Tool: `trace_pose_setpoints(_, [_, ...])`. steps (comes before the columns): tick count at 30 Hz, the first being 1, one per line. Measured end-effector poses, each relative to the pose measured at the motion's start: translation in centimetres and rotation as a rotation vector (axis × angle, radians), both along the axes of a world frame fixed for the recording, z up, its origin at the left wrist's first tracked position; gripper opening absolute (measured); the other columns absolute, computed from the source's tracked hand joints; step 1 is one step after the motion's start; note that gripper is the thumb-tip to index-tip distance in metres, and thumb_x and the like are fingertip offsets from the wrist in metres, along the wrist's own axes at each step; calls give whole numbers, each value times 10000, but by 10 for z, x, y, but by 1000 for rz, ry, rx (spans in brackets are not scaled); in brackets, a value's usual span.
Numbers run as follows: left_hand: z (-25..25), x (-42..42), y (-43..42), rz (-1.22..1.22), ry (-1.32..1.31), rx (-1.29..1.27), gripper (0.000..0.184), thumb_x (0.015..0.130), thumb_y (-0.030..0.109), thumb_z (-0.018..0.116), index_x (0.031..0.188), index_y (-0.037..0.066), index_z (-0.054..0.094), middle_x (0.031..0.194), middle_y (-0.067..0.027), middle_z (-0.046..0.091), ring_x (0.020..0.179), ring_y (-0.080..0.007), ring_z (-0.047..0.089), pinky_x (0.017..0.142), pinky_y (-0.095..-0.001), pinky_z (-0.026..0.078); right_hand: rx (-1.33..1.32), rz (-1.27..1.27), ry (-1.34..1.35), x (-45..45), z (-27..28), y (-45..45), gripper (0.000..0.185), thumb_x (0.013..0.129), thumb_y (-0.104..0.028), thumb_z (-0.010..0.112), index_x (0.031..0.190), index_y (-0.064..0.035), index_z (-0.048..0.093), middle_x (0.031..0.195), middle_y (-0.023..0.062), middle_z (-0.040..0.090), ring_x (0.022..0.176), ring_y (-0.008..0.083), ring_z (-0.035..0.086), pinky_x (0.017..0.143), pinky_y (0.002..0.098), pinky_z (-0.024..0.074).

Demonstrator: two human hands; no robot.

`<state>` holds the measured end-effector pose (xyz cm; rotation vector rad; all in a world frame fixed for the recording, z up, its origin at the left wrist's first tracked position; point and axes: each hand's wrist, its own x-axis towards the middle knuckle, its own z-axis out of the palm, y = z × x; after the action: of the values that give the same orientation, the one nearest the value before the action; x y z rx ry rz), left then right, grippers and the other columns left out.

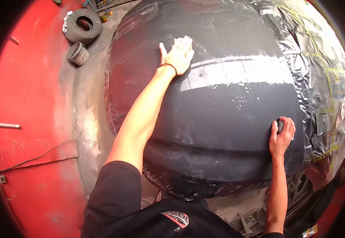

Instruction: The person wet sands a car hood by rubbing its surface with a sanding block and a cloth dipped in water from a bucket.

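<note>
Dark, curved car panel (pixel 220 119) across the centre, glossy along a bright reflected band, marked with pale streaks and specks. Small dark block (pixel 280 126) toward its right edge, held in the right hand (pixel 283 137).

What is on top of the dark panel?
On the dark panel rest the left hand, spread out, and the right hand, gripping a small dark object. Pale specks show between them. Whatever lies beneath the left palm is covered.

Tire (pixel 74 31) behind bucket (pixel 79 58), panel (pixel 220 123) rightward
</note>
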<state>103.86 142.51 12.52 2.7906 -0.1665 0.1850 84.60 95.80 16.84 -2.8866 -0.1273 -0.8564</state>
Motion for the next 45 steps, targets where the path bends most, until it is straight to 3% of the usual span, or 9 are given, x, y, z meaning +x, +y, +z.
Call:
trace_pose_setpoints(7, [-13,-146,44,-231,53,-69,666,1168,403,425,1790,234,257,1867,-29,226,1729,-262,170,1323,-760,-14,-35,-27,29,4,1,5,315,1018,-203,723,1285,-49,660,1351,167,636,1360,387,552,1174,519,409])
trace_pose_setpoints(13, [-22,41,138,112,118,-21,633,1200,461,284,1784,219,243,1880,20,160,1733,-221,122,1298,-824,49,-50,-11,76,5,-4,-11,320,1048,-209,688,1318,-40,654,1397,183,623,1395,393,532,1207,522,386])
trace_pose_setpoints(17, [-54,-33,134,26,-74,3,632,1196,421,328,1787,209,250,1874,-1,191,1730,-245,146,1314,-790,52,-54,-2,88,5,-8,-19,333,1075,-234,679,1336,-29,651,1407,183,626,1414,381,525,1217,516,382])
trace_pose_setpoints(20, [-54,-140,148,-66,4,-188,637,1193,415,373,1788,216,265,1872,-2,213,1735,-240,137,1322,-748,-49,-72,-15,91,7,-10,-19,345,1088,-248,676,1346,-21,649,1402,175,635,1422,375,524,1218,512,382])
trace_pose_setpoints(27, [-76,18,227,184,25,-122,646,1197,503,292,1780,226,268,1874,13,194,1729,-225,148,1300,-811,33,-76,-12,115,5,-11,-29,344,1116,-241,645,1368,-7,643,1395,167,638,1416,361,529,1220,507,375])
trace_pose_setpoints(35, [-99,-144,226,77,-3,-231,647,1187,454,379,1784,230,272,1869,-2,215,1731,-241,156,1306,-792,-7,-93,-32,122,8,-11,-32,378,1120,-261,619,1385,8,626,1384,176,627,1396,366,528,1217,506,373])
trace_pose_setpoints(38, [-110,-77,262,155,-26,-216,640,1202,488,325,1791,252,249,1877,16,187,1736,-241,129,1306,-783,-37,-93,-55,155,8,-7,-30,379,1118,-254,609,1390,10,623,1386,177,622,1387,364,528,1215,505,373])
trace_pose_setpoints(41, [-128,20,313,298,42,-163,674,1185,558,298,1782,247,258,1873,23,198,1728,-235,154,1285,-829,69,-98,-62,157,8,-7,-32,386,1125,-266,595,1396,9,619,1386,180,623,1387,365,525,1216,506,370])
trace_pose_setpoints(45, [-132,-48,296,277,15,-292,680,1188,557,300,1795,258,232,1882,12,169,1736,-238,126,1302,-786,-13,-120,-37,123,7,-12,-39,377,1127,-268,594,1381,9,624,1372,179,627,1357,357,544,1205,494,382])
